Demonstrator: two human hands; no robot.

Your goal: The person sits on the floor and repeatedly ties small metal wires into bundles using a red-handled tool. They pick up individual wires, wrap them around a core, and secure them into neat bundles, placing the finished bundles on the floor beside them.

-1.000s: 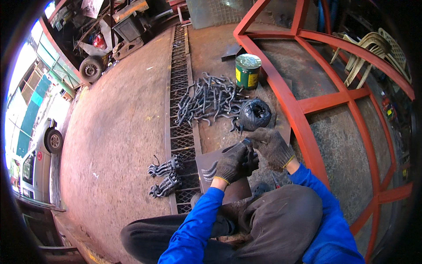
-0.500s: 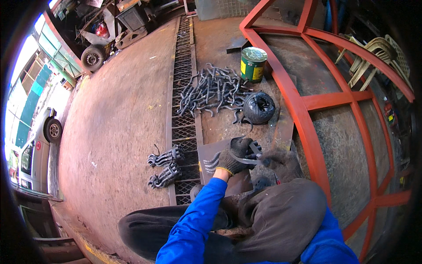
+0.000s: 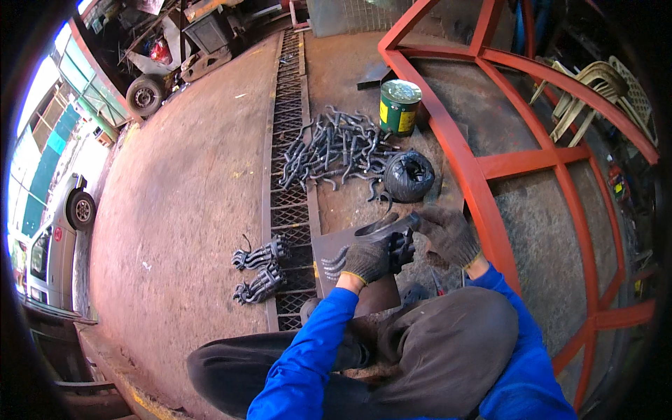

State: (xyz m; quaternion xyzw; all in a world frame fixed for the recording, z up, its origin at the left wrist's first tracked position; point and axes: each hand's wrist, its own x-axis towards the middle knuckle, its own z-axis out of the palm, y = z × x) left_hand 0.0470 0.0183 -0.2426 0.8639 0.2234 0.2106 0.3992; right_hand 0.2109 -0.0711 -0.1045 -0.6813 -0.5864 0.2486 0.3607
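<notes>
My left hand [image 3: 367, 260], in a dark knit glove, is closed round a bundle of bent metal rods [image 3: 401, 250]. Their wavy ends reach out to its left, over a metal plate [image 3: 332, 243]. A dark, flat strip [image 3: 381, 227] loops over the bundle's top and runs to my right hand [image 3: 449, 238]. That hand, gloved too, pinches the strip's end at the right. Beyond both hands sits a roll of black plastic strip [image 3: 409, 177], beside a loose pile of bent rods [image 3: 332, 150]. Two tied rod bundles [image 3: 260, 283] lie on the left.
A green and yellow can [image 3: 400, 107] stands behind the roll. The red metal frame [image 3: 467, 168] rises along my right side. A floor grating [image 3: 289, 210] runs away from me on the left. Plastic chairs [image 3: 598, 87] stand far right; a parked vehicle [image 3: 52, 245] is far left.
My right hand has risen from low beside my knee, drawing the strip up and over the bundle. My left hand keeps its hold, its back turned a little.
</notes>
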